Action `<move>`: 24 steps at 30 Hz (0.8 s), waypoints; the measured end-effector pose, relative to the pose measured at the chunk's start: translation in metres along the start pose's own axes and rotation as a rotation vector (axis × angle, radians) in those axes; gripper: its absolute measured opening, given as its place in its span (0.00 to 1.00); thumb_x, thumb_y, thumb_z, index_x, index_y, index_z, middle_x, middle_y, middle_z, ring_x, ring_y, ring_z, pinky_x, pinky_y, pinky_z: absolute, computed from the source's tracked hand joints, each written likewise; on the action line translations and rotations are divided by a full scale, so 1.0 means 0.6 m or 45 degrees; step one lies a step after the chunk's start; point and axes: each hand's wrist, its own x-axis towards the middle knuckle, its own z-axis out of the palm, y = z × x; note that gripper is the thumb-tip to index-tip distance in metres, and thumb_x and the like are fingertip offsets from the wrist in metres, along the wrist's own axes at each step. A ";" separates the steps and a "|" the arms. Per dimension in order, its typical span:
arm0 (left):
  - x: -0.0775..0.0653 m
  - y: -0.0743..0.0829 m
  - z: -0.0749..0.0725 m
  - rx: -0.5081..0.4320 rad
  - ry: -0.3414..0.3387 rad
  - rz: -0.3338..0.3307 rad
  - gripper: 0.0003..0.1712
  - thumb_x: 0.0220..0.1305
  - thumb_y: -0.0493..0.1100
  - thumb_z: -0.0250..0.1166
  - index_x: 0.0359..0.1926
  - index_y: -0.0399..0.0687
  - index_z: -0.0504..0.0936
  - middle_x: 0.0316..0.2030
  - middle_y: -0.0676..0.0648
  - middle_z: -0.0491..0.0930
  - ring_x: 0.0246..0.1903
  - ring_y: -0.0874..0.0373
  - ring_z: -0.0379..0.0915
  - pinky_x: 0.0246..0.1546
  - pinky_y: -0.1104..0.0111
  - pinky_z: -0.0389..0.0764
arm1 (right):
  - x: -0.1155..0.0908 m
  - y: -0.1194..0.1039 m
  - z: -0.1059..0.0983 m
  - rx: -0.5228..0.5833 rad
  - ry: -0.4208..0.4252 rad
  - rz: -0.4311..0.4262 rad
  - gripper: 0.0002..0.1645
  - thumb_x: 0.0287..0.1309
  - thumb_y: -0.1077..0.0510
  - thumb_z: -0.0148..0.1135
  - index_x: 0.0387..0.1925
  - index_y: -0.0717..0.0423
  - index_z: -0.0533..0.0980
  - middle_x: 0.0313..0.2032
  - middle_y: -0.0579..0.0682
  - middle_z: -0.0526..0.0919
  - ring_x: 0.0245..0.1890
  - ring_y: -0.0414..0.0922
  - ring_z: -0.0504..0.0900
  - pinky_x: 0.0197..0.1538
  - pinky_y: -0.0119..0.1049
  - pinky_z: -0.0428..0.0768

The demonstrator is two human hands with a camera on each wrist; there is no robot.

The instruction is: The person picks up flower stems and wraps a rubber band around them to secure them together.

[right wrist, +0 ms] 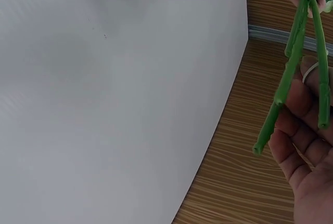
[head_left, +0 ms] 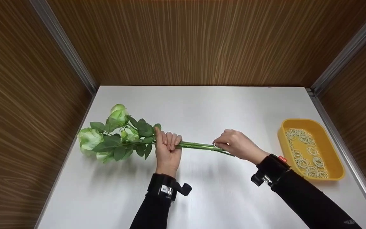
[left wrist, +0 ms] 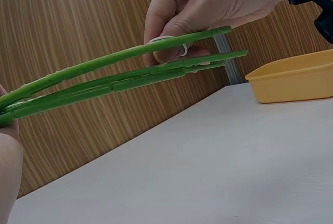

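Observation:
A bunch of pale green artificial roses (head_left: pixel 89 139) lies sideways above the table, blooms to the left. My left hand (head_left: pixel 168 154) grips their green stems (head_left: pixel 199 146) just below the leaves. Near the cut ends, my right hand (head_left: pixel 238 144) pinches a white rubber band (left wrist: pixel 184 50). In the left wrist view the band shows on both sides of the upper stem, apparently looped over it, while the other stems hang lower and apart. The right wrist view shows the stem ends (right wrist: pixel 279 99) spread in front of the right fingers; part of the band is hidden.
A yellow tray (head_left: pixel 334 156) at the right of the white table (head_left: pixel 202 108) holds many loose rubber bands (head_left: pixel 311 151). Wood-grain panels (head_left: pixel 183 44) with metal edge strips enclose the table at the back and both sides.

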 end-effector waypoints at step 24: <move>-0.010 -0.009 -0.001 0.111 -0.003 -0.016 0.35 0.81 0.58 0.47 0.13 0.51 0.61 0.08 0.55 0.59 0.09 0.63 0.55 0.20 0.74 0.61 | 0.006 -0.002 0.003 0.336 -0.155 0.320 0.10 0.66 0.66 0.64 0.39 0.53 0.90 0.36 0.45 0.91 0.35 0.40 0.85 0.37 0.30 0.78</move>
